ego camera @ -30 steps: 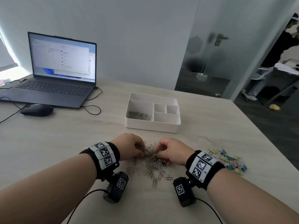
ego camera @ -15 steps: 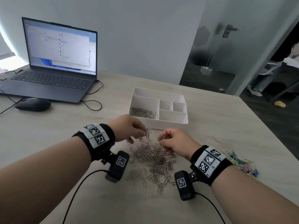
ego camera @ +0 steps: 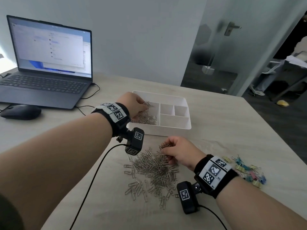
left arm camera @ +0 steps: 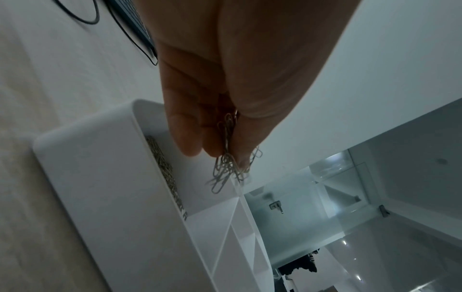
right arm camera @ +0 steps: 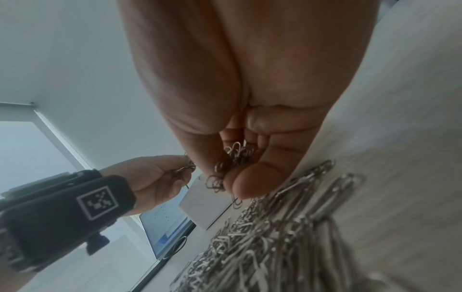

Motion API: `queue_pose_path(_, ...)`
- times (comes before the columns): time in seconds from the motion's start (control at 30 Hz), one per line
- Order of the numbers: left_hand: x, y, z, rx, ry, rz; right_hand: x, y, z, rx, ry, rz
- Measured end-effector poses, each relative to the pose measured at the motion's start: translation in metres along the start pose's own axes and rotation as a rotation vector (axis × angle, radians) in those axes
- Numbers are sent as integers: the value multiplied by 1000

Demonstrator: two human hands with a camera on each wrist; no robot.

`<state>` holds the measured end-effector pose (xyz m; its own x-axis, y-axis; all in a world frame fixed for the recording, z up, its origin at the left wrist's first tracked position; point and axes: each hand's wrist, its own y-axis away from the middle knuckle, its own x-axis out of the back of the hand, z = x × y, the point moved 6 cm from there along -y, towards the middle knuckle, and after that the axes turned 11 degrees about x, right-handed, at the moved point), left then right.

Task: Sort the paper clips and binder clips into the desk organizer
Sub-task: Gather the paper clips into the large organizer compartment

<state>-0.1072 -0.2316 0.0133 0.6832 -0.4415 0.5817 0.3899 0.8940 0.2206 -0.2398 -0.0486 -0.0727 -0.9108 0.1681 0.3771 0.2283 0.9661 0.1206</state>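
Observation:
A white desk organizer (ego camera: 167, 128) stands mid-table, its large left compartment holding silver paper clips (ego camera: 146, 118). My left hand (ego camera: 132, 103) hovers over that compartment and pinches a bunch of paper clips (left arm camera: 228, 164) between thumb and fingers. Just above the loose pile of paper clips (ego camera: 154, 170) on the table, my right hand (ego camera: 179, 151) pinches another small bunch (right arm camera: 232, 158). Coloured binder clips (ego camera: 249, 171) lie in a heap to the right of my right wrist.
An open laptop (ego camera: 48, 63) with a cable sits at the back left, a black mouse (ego camera: 20, 112) in front of it. The table's right edge (ego camera: 282, 130) runs diagonally beside the binder clips. The organizer's three smaller compartments (ego camera: 174, 113) hold nothing.
My left hand has carried its bunch of paper clips from the pile up over the organizer's left compartment. My right hand has lifted a bunch slightly off the pile.

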Motion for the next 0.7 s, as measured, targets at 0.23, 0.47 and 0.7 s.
queue_pose_path(0.23,-9,1,-7,13,48,21,-4,-2,-7,20,-6,-16)
queue_pose_path(0.47,12,19,-30,-20,79,64,-5,-23,-53,103,-25,5)
queue_pose_path(0.7,13,44,-72,30,72,36,-6,-83,-92,162,28,181)
